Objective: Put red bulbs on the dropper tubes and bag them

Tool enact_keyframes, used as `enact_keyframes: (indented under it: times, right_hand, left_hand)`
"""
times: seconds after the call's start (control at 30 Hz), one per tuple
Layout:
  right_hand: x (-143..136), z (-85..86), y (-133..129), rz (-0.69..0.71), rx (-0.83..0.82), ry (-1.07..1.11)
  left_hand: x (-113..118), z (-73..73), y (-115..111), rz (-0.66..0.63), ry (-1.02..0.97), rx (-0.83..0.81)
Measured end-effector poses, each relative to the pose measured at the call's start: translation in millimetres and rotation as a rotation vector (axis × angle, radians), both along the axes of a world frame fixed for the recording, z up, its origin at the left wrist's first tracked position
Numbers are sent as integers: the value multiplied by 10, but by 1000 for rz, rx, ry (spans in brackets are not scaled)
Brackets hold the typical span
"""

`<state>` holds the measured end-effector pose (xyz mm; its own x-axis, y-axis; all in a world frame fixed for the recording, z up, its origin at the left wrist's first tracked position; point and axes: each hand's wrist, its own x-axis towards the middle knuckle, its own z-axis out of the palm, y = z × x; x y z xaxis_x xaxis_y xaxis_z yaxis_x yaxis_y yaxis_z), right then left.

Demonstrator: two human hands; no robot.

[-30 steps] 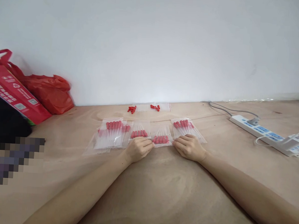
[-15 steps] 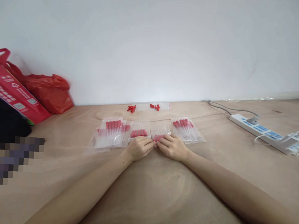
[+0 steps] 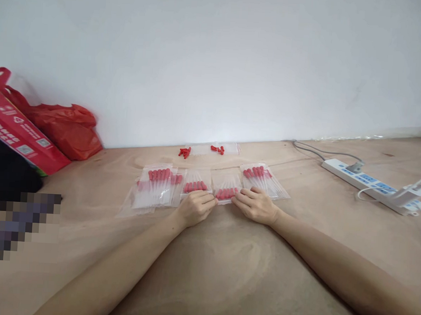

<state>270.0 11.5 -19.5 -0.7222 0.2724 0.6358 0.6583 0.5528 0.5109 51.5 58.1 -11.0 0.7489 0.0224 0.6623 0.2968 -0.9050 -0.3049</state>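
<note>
A clear zip bag [image 3: 226, 181] lies in front of me, with several droppers [image 3: 227, 194] inside, their red bulbs toward its near edge. My left hand [image 3: 197, 208] is closed, fingertips pinched at the near left corner of this bag. At the near right corner, my right hand [image 3: 255, 206] has its fingers pressed together on the bag's edge. Just left lies another zip bag [image 3: 197, 174] of red-bulbed droppers, close to my left knuckles. Beyond my right hand is a further filled bag [image 3: 266, 181], bulbs pointing away. My thumbs are mostly hidden.
Overlapping filled bags [image 3: 154, 192] lie at the left. Loose red bulbs [image 3: 184, 152] and a clear bag [image 3: 230, 148] sit near the wall. A white power strip [image 3: 369, 184] with cables stands at right, red bags [image 3: 69, 130] at far left.
My right hand has slid right along the bag's near edge, away from my left hand, uncovering more red bulbs. My left hand has stayed at its corner.
</note>
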Motion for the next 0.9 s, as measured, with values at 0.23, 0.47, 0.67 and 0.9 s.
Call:
enact_keyframes:
  times: [0.23,0.47,0.67,0.9]
  right_hand:
    - [136,1,-93,-95,5,29]
    - [231,-23,-65,-114,20,48]
    - [297,-2,-64,-48,-134,44]
    - [399,-5,-52,-246,-296,267]
  left_hand:
    - [7,-8,-15,-21,-26,-19]
    - [-3,-20,-49,53,-46,-132]
    - [111,50,-163,-11,-62,-566]
    - [120,192,-12,2,-173,-750]
